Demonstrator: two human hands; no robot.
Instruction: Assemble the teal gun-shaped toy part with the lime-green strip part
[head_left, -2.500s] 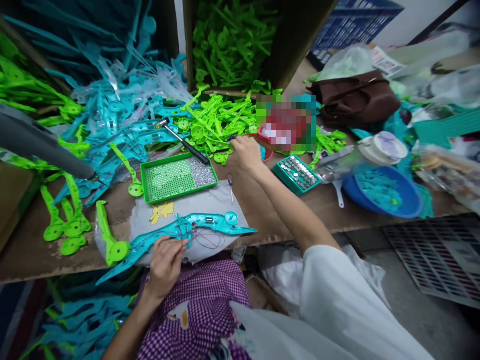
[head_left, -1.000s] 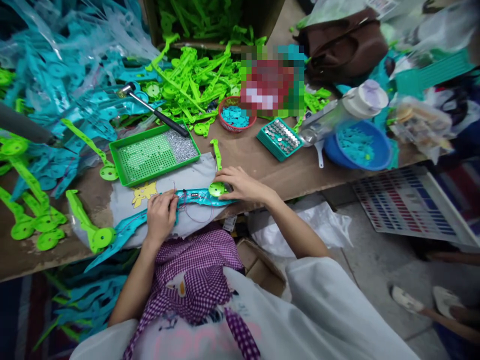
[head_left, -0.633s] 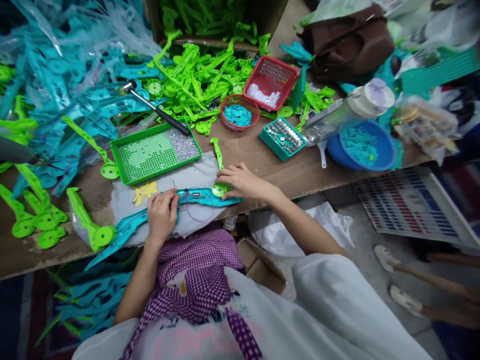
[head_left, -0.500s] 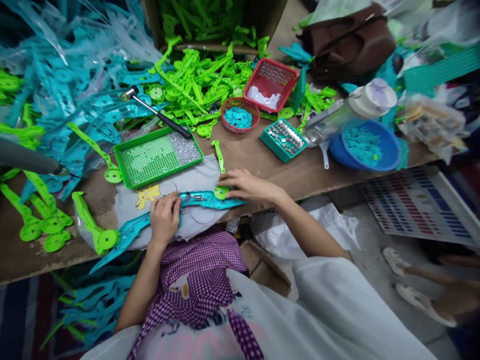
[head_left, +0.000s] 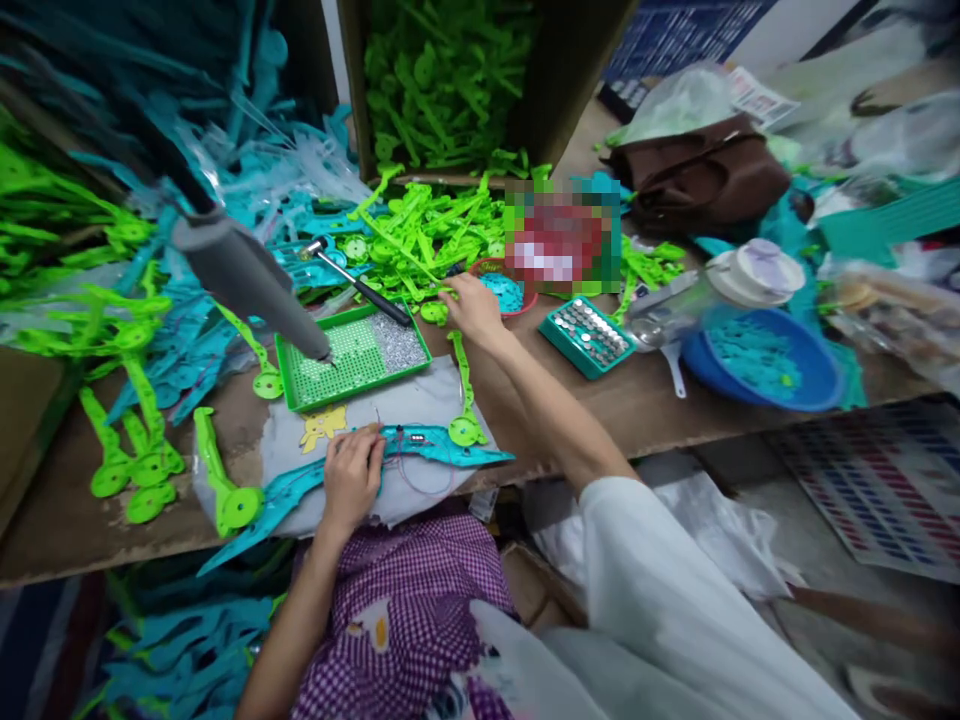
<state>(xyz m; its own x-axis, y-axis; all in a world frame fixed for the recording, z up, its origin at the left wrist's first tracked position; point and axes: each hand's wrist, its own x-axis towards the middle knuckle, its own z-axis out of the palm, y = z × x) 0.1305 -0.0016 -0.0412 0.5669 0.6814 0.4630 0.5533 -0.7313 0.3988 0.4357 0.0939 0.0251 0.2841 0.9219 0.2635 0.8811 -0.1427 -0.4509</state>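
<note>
My left hand [head_left: 352, 475] lies with curled fingers on a long blue plastic part [head_left: 300, 480], holding it on a grey cloth [head_left: 442, 395]. Thin wires and a small dark component [head_left: 415, 438] sit in the part's open side. Across its right end lies the round end of a green plastic piece [head_left: 466, 430]. My right hand [head_left: 476, 315] reaches forward to the front of a green parts pile [head_left: 420, 225], beside a small red basket [head_left: 531, 300] of blue pieces. Its fingers look apart, with nothing visibly held.
A grey powered screwdriver [head_left: 247, 285] hangs over a green tray [head_left: 289, 395] of tiny metal pieces. A hammer [head_left: 367, 290] rests on the tray's edge. To the right stand a teal box [head_left: 574, 345] of silver discs and a blue bowl [head_left: 821, 395]. More green pieces [head_left: 240, 508] lie left.
My right hand has left the green piece on the blue part and moved forward to the pile. My left hand stays on the blue part. The view has shifted, bringing the screwdriver further in.
</note>
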